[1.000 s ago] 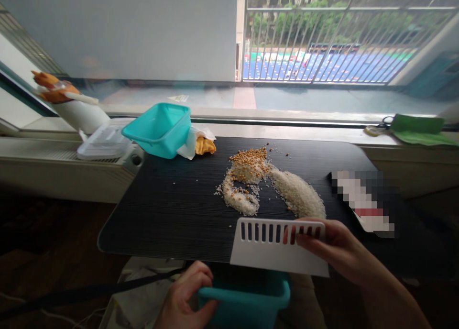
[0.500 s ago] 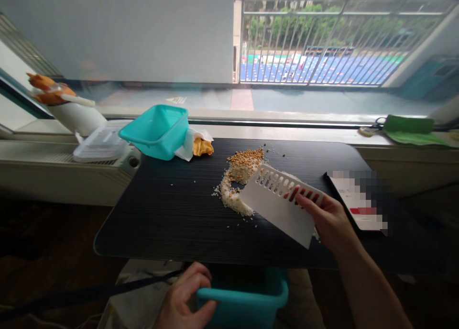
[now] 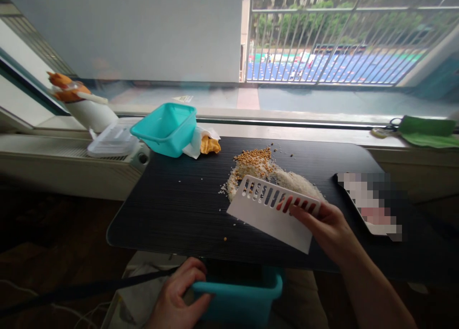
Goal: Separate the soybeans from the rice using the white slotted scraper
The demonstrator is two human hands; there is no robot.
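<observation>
My right hand [image 3: 328, 224] grips a flat white plate with a row of slots [image 3: 268, 214], a scraper-like piece, by its right end. Its lower edge tilts toward me over the dark table, and it hides part of the grain behind it. Beyond it lies a heap of white rice [image 3: 297, 183], with yellow-brown beans [image 3: 256, 158] piled on its left part. My left hand [image 3: 182, 293] is closed on the rim of a turquoise bin [image 3: 236, 290] held below the table's front edge. Shadow hides most of the inside of this bin.
A second turquoise bin [image 3: 168, 133] stands at the table's back left, beside a crumpled orange-and-white packet [image 3: 208, 145]. A phone-like slab [image 3: 369, 204] lies at right on the black table [image 3: 172, 214]. A clear lid [image 3: 113, 137] and green cloth [image 3: 426, 130] rest along the window.
The slotted plate has moved toward me and slightly left, and more rice shows behind it. A single bean now lies near the table's front. My left hand still holds the bin rim.
</observation>
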